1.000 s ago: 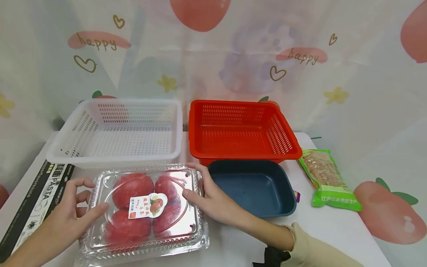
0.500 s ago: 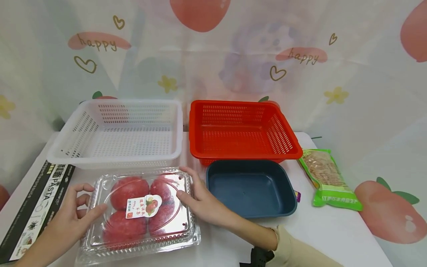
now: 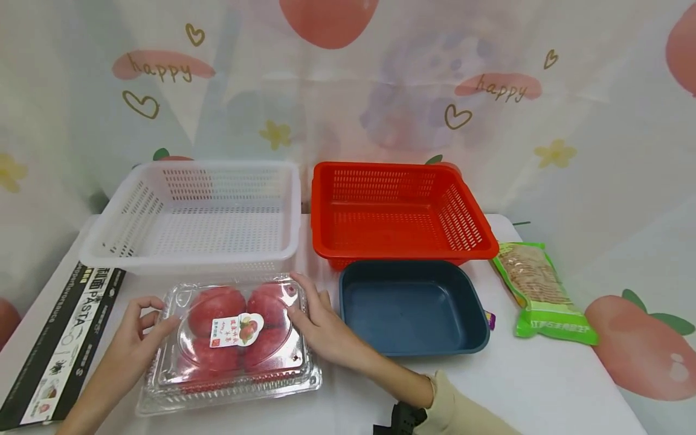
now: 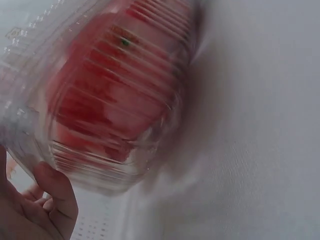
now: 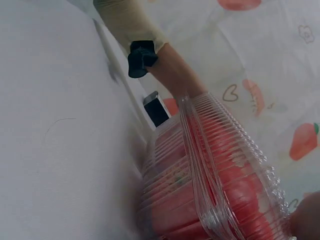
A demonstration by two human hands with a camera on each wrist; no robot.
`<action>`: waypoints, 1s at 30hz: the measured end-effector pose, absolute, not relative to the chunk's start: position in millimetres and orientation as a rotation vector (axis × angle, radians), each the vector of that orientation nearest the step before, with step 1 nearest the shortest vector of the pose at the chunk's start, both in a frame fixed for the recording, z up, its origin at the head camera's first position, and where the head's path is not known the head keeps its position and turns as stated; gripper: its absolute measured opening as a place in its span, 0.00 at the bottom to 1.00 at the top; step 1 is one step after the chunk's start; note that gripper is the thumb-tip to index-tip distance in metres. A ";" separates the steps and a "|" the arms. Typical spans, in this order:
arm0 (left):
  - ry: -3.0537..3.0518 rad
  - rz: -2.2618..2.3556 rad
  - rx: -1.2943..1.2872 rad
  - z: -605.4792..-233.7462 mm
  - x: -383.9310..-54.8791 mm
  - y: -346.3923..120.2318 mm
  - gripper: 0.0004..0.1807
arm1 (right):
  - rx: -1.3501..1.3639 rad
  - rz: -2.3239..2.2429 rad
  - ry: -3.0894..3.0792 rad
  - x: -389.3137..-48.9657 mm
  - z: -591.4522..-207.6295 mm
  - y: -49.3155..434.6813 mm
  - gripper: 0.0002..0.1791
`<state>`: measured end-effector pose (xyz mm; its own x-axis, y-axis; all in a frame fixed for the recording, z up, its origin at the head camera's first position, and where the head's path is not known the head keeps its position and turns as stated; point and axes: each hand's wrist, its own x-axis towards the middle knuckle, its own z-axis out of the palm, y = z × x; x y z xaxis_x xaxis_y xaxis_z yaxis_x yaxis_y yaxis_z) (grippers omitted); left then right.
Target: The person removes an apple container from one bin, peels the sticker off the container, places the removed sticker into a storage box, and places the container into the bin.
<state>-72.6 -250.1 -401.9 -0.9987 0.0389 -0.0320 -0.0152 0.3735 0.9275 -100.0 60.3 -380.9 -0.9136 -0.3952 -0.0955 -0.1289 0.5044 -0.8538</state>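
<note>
A clear plastic box [image 3: 228, 400] with red apples [image 3: 217, 309] inside and a white label [image 3: 236, 330] on its lid is between my two hands. My left hand [image 3: 129, 345] grips its left edge, thumb over the lid and fingers bent at the side. On the opposite edge my right hand [image 3: 328, 335] holds the box, thumb on the lid and a finger at the far right corner. In the left wrist view, bent fingers [image 4: 57, 192] meet the box's rim. The right wrist view shows the ribbed side wall [image 5: 200, 165]; most of the right hand is out of that view.
A white basket [image 3: 190, 263] and a red basket [image 3: 402, 249] stand at the back. A dark blue tub [image 3: 413, 353] is right of the box. The pasta box [image 3: 67, 344] lies at left, a green-edged food bag [image 3: 544, 296] at right. A purple wrapper [image 3: 490, 320] peeks out beside the tub.
The apple box has shifted slightly left, and its front edge now sits farther from me. Both hands have moved with it, keeping their hold.
</note>
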 end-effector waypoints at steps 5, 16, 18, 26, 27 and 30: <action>2.525 1.733 -0.006 -407.9 -79.4 -252.9 0.15 | -0.402 -1.328 2.489 -100.5 -383.7 57.3 0.31; 2.561 1.507 0.195 -414.3 -88.7 -265.6 0.25 | -0.430 -0.953 2.685 -103.0 -379.7 53.5 0.32; 2.581 1.456 0.263 -413.1 -90.4 -267.0 0.26 | -0.450 -0.794 2.774 -102.3 -377.2 52.7 0.32; 2.699 1.430 0.507 -416.2 -100.6 -267.4 0.31 | -0.862 -0.323 3.084 -106.4 -356.0 45.5 0.32; 2.705 1.463 0.547 -416.9 -101.2 -267.0 0.32 | -0.971 -0.312 3.092 -108.9 -352.4 43.1 0.32; 2.688 1.583 0.643 -417.6 -102.2 -264.8 0.32 | -1.270 -0.382 2.992 -117.7 -342.1 33.1 0.33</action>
<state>-102.2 -264.8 -417.6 -0.9176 0.3191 0.2371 0.3622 0.4248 0.8297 -117.7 33.1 -342.1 -0.6914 -0.6912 0.2102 -0.7218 0.6729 -0.1617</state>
